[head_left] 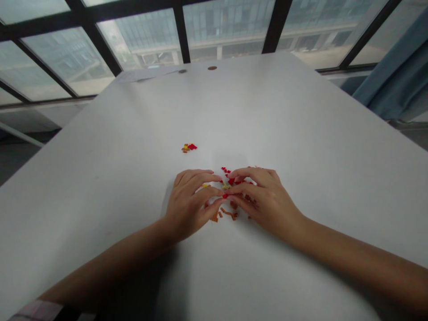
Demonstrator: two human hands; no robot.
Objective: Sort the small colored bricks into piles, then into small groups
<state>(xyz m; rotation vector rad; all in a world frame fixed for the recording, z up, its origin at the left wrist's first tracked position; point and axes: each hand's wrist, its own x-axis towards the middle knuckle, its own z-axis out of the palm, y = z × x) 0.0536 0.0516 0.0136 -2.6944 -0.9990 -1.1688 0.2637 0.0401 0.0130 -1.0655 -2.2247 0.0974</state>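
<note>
My left hand [187, 203] and my right hand [271, 199] meet low over the white table, thumbs and index fingertips together. Pinched between them is a small red piece [225, 196], which looks like a toy building brick; the fingertips cover part of it. Beneath and around the fingers lies a loose spread of small red pieces [231, 181]. Closer to me are orange-brown pieces [214, 218], some of them long and narrow. My right hand hides part of this spread. Beyond my left hand sits a little cluster of red, yellow and brown pieces [189, 147].
The white table [267, 107] stretches away to dark-framed windows [180, 35]. Near its far edge lie two small round flat things [212, 68] and a pale sheet [140, 76]. A blue-grey curtain [397, 76] hangs at the right.
</note>
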